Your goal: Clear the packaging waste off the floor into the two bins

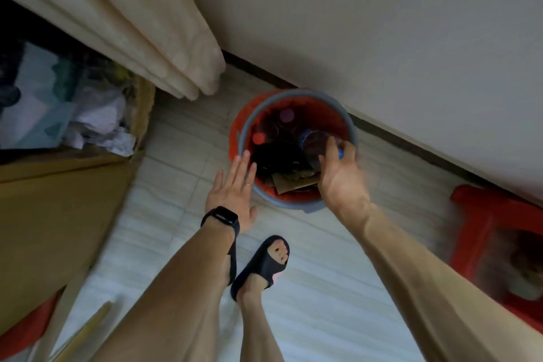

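Grey-rimmed and lined in red, the round bin stands on the tiled floor against the wall, directly beneath the right grip. That grip is closed round a clear plastic bottle with a blue cap and holds it above the bin's open mouth. The position is judged to be chosen so that the bottle drops among like items, since other capped bottles and a scrap of cardboard lie inside, below the grip. The left grip is open and holds nothing, fingers straight and together, fingertips at the rim on the side away from the right grip. Whether it touches the rim cannot be told; it is judged to be steadying the bin or merely balancing the reach. Further out beyond the left grip, a cardboard box holds crumpled paper and plastic film, which suggests it serves as the second bin, with waste sorted by material. A red stool stands outboard of the right grip, well apart from the bin. Release is not yet made; for this item the step is judged near completion.
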Tool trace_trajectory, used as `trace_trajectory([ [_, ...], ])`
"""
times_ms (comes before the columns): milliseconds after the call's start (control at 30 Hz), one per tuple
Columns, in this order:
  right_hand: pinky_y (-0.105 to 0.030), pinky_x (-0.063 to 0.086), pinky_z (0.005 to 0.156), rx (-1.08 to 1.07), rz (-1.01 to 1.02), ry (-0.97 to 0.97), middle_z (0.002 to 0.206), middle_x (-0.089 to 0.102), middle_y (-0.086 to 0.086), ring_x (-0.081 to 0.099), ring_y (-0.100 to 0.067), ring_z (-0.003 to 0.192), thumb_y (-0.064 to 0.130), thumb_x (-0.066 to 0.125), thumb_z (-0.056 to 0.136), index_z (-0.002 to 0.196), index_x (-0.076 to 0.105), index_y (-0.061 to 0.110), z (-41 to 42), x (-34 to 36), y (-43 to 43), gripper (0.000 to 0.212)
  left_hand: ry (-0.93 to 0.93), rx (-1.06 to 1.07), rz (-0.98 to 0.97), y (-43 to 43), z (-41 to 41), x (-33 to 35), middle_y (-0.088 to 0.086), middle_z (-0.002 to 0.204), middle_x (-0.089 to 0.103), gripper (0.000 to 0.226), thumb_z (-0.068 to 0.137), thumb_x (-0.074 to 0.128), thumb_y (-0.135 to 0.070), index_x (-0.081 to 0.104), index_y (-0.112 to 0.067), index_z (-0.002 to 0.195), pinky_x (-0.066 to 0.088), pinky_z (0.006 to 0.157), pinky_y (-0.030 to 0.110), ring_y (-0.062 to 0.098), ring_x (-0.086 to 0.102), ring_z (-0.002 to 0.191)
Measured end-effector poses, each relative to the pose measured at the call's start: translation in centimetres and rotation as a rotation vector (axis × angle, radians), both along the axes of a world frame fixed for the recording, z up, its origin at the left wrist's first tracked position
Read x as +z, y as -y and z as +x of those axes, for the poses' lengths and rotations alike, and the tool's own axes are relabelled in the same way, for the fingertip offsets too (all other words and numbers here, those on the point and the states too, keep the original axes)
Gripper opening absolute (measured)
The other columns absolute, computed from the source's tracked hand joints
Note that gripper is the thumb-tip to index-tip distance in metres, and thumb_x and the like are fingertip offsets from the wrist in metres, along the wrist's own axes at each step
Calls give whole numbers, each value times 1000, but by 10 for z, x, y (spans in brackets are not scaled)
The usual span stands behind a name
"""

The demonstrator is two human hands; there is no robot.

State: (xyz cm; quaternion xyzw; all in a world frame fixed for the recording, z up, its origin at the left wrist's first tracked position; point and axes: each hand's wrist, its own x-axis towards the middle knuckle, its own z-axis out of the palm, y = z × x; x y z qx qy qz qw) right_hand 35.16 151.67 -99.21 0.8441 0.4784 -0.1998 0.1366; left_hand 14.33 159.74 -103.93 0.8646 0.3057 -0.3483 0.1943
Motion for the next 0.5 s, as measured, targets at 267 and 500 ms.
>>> trace_trajectory([
  [267, -52, 52, 84, -262, 38, -148, 127, 48, -36, 52, -51, 106, 24, 28, 100, 138, 45, -5, 11, -28, -12, 51, -68, -14, -115, -16, 3, 4, 4, 149, -50, 98, 94, 52, -47, -21, -21, 154, 3, 124, 49, 21, -31, 146],
  [500, -47, 46, 106, -337, 63, -331, 161, -2, -33, 41, -53, 133, 23, 49, 100, 161, 2, 21, 0, 10, 21, 77, -81, 40, -138, -36, 9, 51, 10, 162, 21, 76, 95, 51, -34, 11, -22, 159, 23, 119, 49, 29, 22, 148],
])
